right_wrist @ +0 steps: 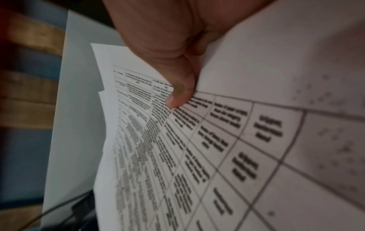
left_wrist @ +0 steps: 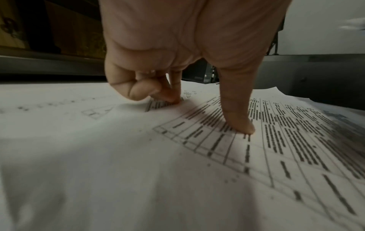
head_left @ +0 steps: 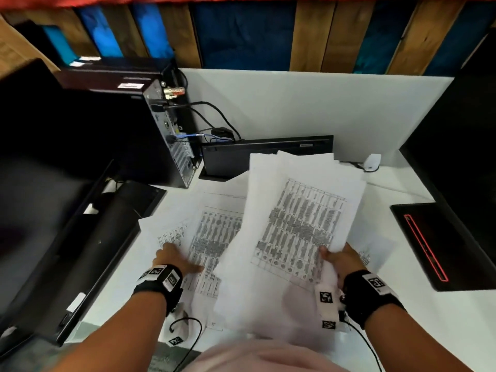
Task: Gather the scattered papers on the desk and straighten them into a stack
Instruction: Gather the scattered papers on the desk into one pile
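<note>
Two hands work a white desk [head_left: 308,103] strewn with printed sheets. The right hand [head_left: 339,257] grasps a loose bundle of papers [head_left: 292,224], lifted and tilted above the near middle of the desk; in the right wrist view its thumb [right_wrist: 177,93] presses on the printed table of the top sheet [right_wrist: 227,148], the other fingers hidden beneath. The bundle's far edges are uneven, the sheets fanned out of line.

The left hand [head_left: 171,257] is down on the papers still lying flat on the desk [head_left: 212,237], to the left of the lifted bundle. In the left wrist view its thumb [left_wrist: 239,120] and some fingertips [left_wrist: 171,96] touch the flat sheet [left_wrist: 118,156]; the fingers look curled, perhaps pinching up a fold of paper, though blur makes that uncertain.

One more sheet [head_left: 375,253] peeks out on the desk right of the right hand. A computer tower [head_left: 171,135] stands far left, a black keyboard [head_left: 265,154] leans beyond the papers, and a dark laptop with red trim [head_left: 440,245] lies at the right.
</note>
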